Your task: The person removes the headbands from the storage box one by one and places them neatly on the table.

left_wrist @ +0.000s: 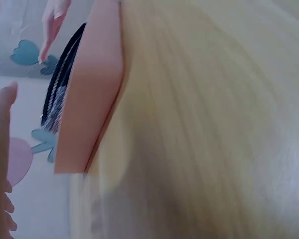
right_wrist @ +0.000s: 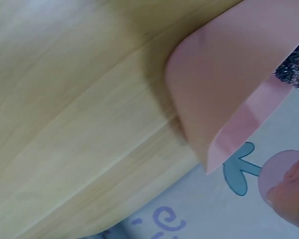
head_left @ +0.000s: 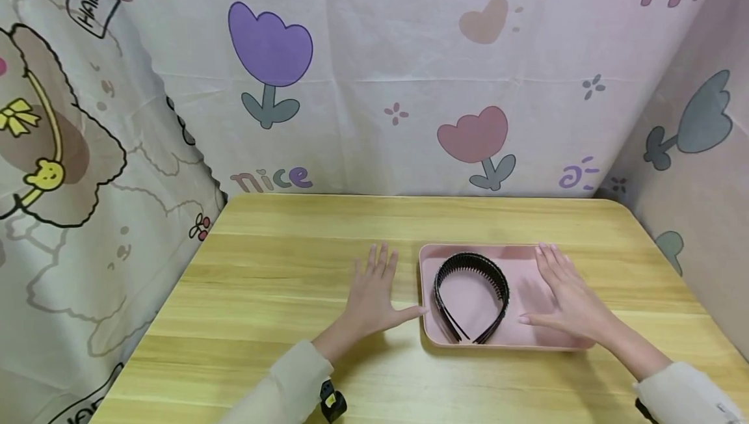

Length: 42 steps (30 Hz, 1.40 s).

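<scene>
A pink rectangular tray (head_left: 529, 346) lies on the table, right of the middle. Inside it, toward the left end, is a black toothed headband (head_left: 502, 281), its two ends pointing to the near side. In the left wrist view the headband (left_wrist: 60, 74) shows above the tray wall (left_wrist: 92, 84), with a glittery part. My left hand (head_left: 370, 297) is left of the tray, fingers spread and thumb reaching to the rim; whether it touches, I cannot tell. Over the tray's right end, my right hand (head_left: 570, 304) has its fingers straight. Neither hand holds anything.
The wooden table (head_left: 281, 294) extends around the tray on all sides. Behind it hangs a patterned cloth (head_left: 374, 34) with printed flowers, and more cloth closes off the left and right. A black band (head_left: 332, 401) with a small device is at the left sleeve.
</scene>
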{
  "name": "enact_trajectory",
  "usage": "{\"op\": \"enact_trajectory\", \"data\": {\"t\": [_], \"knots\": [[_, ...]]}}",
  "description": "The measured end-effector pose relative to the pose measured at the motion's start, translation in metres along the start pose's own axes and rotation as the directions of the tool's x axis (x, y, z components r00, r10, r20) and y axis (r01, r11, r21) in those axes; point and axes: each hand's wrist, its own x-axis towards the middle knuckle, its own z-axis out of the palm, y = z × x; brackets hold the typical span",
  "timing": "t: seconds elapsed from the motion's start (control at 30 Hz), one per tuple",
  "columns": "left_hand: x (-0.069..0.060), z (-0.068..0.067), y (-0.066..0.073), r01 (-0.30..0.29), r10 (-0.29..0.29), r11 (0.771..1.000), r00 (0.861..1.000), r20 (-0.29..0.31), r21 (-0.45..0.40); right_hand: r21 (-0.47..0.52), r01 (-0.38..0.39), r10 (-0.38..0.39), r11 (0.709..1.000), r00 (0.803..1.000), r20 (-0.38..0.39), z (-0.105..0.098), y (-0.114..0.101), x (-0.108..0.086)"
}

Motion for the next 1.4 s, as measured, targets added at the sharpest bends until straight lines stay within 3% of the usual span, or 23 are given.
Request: {"op": "enact_trajectory", "data": {"t": [0.1, 0.23, 0.37, 0.6, 0.73, 0.93, 1.17, 1.4], "knots": [[0.002, 0.005, 0.006, -0.019, 0.016, 0.994, 0.999, -0.028, -0.110, 0.019, 0.008, -0.008, 1.000, 1.000, 0.000, -0.002, 0.005, -0.004], [0.005, 0.012, 0.014, -0.063, 0.033, 0.968, 0.992, -0.125, -0.241, 0.059, -0.006, 0.006, 0.998, 1.000, 0.005, -0.003, 0.010, -0.011], [0.010, 0.016, 0.022, -0.073, 0.004, 0.939, 0.979, -0.203, -0.336, 0.087, -0.021, 0.020, 0.996, 1.000, 0.009, -0.004, 0.016, -0.021], [0.020, 0.019, 0.034, -0.048, -0.061, 0.874, 0.976, -0.207, -0.484, 0.135, -0.042, 0.040, 0.990, 0.999, 0.019, -0.008, 0.025, -0.035], [0.025, 0.022, 0.039, -0.066, -0.057, 0.857, 0.974, -0.221, -0.512, 0.139, -0.046, 0.043, 0.989, 0.999, 0.025, -0.011, 0.029, -0.042], [0.032, 0.028, 0.044, -0.103, -0.057, 0.847, 0.957, -0.283, -0.521, 0.129, -0.058, 0.055, 0.990, 0.998, 0.027, -0.012, 0.034, -0.053], [0.036, 0.029, 0.050, -0.048, -0.075, 0.875, 0.970, -0.232, -0.482, 0.124, -0.077, 0.072, 0.989, 0.996, 0.042, -0.009, 0.039, -0.064], [0.039, 0.032, 0.055, -0.028, -0.099, 0.890, 0.963, -0.253, -0.455, 0.127, -0.052, 0.049, 0.991, 0.998, 0.027, -0.005, 0.042, -0.069]]}}
